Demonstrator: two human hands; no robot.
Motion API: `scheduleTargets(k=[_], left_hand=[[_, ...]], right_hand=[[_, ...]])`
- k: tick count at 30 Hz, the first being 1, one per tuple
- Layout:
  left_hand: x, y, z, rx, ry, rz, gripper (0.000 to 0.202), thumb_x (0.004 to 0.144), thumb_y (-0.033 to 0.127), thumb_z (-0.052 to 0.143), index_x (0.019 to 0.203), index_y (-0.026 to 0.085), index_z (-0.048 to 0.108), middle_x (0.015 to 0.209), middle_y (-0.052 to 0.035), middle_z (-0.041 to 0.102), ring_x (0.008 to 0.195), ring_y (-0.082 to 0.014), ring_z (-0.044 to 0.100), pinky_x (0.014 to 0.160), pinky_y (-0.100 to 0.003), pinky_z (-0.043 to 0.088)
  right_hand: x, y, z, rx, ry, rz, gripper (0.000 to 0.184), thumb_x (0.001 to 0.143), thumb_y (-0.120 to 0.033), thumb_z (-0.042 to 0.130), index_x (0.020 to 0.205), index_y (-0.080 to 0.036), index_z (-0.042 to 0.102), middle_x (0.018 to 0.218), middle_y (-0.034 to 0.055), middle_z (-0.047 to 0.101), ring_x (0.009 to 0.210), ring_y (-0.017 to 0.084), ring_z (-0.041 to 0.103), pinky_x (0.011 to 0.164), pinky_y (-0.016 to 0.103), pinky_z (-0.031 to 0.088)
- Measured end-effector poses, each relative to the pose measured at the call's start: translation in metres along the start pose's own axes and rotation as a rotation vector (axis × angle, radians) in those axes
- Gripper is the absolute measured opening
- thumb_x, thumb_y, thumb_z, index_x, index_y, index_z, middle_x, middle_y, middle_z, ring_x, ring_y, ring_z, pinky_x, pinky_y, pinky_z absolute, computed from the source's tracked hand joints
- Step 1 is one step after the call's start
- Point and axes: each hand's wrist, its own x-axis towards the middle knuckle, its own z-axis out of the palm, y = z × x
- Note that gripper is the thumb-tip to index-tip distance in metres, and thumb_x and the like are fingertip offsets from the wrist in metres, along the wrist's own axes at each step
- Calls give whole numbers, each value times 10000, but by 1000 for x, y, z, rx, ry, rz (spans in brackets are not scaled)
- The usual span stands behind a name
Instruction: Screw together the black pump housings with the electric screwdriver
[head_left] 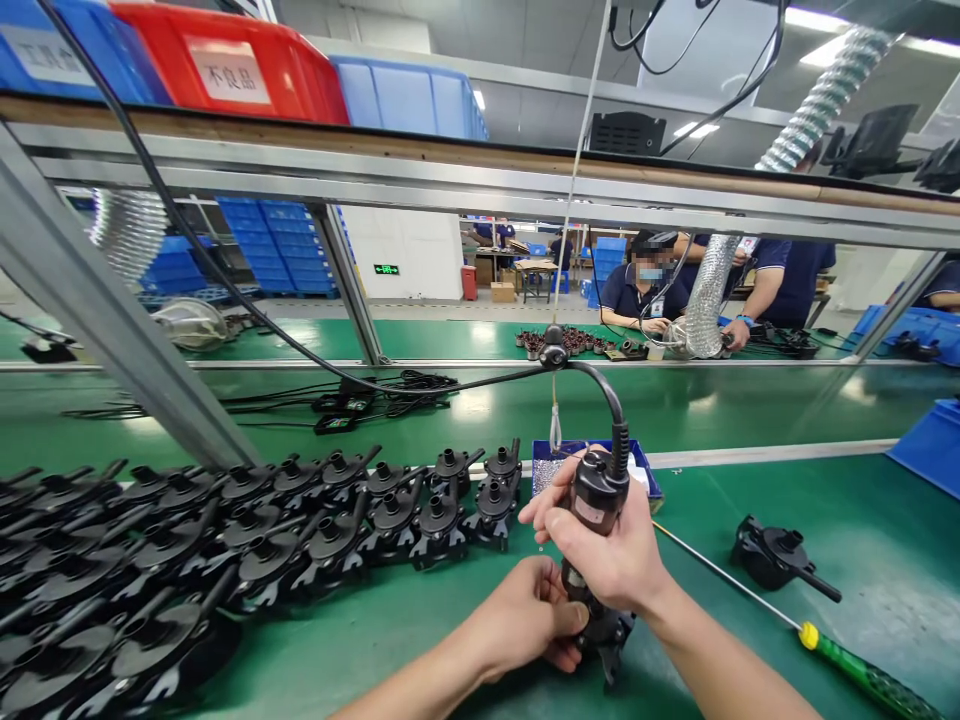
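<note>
My right hand [619,545] is wrapped round the body of a black corded electric screwdriver [598,488], which stands almost upright, its cable leaving from the top. Beneath it on the green bench is a black plastic pump [613,645], partly hidden by the driver and my hands. My left hand [544,615] is closed at the driver's lower end, thumb and fingers pinched beside the pump; what exactly they grip is hidden. Just behind my hands sits a blue box [646,470] with small metal screws [546,475] in it.
Rows of black pumps [330,540] cover the bench's left side. To the right lie a single pump [776,552] and a long green-handled screwdriver [855,665]. A hanging cord [555,428] drops behind the driver. Across the bench a co-worker [645,290] sits by a silver duct [706,305].
</note>
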Motion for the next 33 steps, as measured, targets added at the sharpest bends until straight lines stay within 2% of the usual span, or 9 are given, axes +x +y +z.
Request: scheduleTargets(k=[3,5,8,10,13,16,20,27,33], left_hand=[[-5,-6,2,105,33,40,425,696,382,833,896,207,502,725,21,620,587,-169,623,628,-360,576],[-9,-14,6,200,77,179,411,778,411,817,992,182,551,897,-43,673,800,-220,665,781,-392,579],[-12,-28,12,257,71,435,745,813,423,855,1408,175,481,1333,-145,648,1184,-310,632,1058,-465,515],[-9,-34,13,243,40,520,927,816,450,878,1555,211,373,1439,-166,614,1279,-355,606,1131,-515,473],[-5,-32,8,231,20,568,873,881,497,846,1588,245,400,1414,-148,654,1320,-376,608,1182,-550,437],[-2,-25,0,220,-28,609,857,905,481,838,1611,259,407,1437,-139,655,1360,-379,602,1209,-557,426],[0,-24,0,167,-55,636,904,903,427,840,1654,231,376,1499,-161,634,1414,-399,575,1230,-576,415],[-5,-12,8,123,-59,655,718,891,304,839,1541,206,549,1566,-148,613,1483,-397,538,1278,-561,405],[-7,-1,13,162,-36,727,633,892,266,823,1472,180,586,1508,-151,664,1390,-350,633,1228,-491,502]], right_hand=[[0,1,-2,-4,12,-22,225,862,-216,782,1013,-226,616,821,31,771,861,279,808,701,366,649],[-1,1,-5,-5,31,-24,209,905,-266,794,1023,-219,628,865,56,787,876,276,800,699,365,653],[-3,-4,-12,1,66,-66,178,954,-305,801,989,-211,655,859,64,789,801,241,771,691,349,655],[-6,-10,-16,31,76,-137,129,978,-274,792,990,-222,675,850,42,780,767,215,752,689,326,644],[-9,-19,-20,135,46,-187,106,1004,-220,769,1051,-266,686,847,-1,756,773,202,746,691,309,625],[-12,-18,-19,181,-8,-129,113,1002,-220,771,1062,-273,691,838,-7,740,755,207,739,687,323,616],[-13,-10,-14,121,-3,-111,108,989,-261,790,1006,-253,684,803,1,723,739,213,726,674,328,598],[-9,-15,1,-3,-116,14,119,962,-243,766,967,-224,648,848,38,757,740,200,743,689,318,619],[-18,2,11,-94,-6,-7,155,891,-169,748,946,-232,618,628,-59,595,435,134,564,435,257,472]])
